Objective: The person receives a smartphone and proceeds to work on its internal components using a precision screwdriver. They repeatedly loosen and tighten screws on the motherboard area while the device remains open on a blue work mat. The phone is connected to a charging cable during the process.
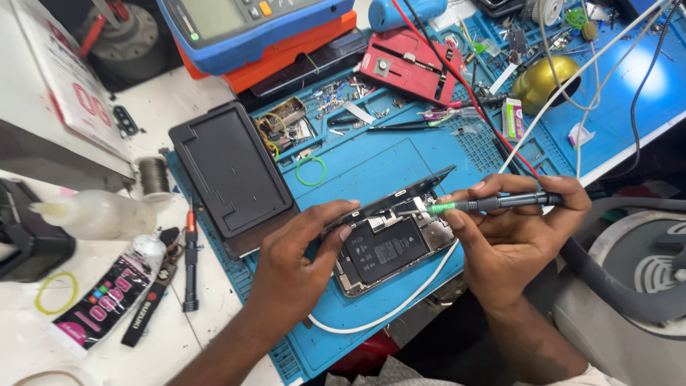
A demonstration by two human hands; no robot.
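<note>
The right hand (511, 239) has its grip closed on a thin screwdriver (500, 203), with the thumb and fingers pinched around the dark handle. The green end of the tool points left, and its tip sits down inside the open phone (389, 246), just left of this grip. The left hand (300, 264) has its grip closed on the phone too, thumb on the near side and fingers curled over the top edge, where the lifted screen (400, 193) stands tilted up. Inside the phone, between the two hands, there is a big black battery (386, 250). The phone rests on a blue mat (357, 161) on the worktop. A white cable (400, 304) curves under the phone, near both wrists. A red wire (457, 78) runs away from the right grip toward the back. Left of the left grip lies a dark tray (229, 171), with a small green ring (311, 171) beside it. Further left are a clear bottle (96, 213), a black tube (114, 293) and a yellow band (56, 293). Far behind the right grip sit a red clamp (407, 64) and a gold ball (547, 80).
</note>
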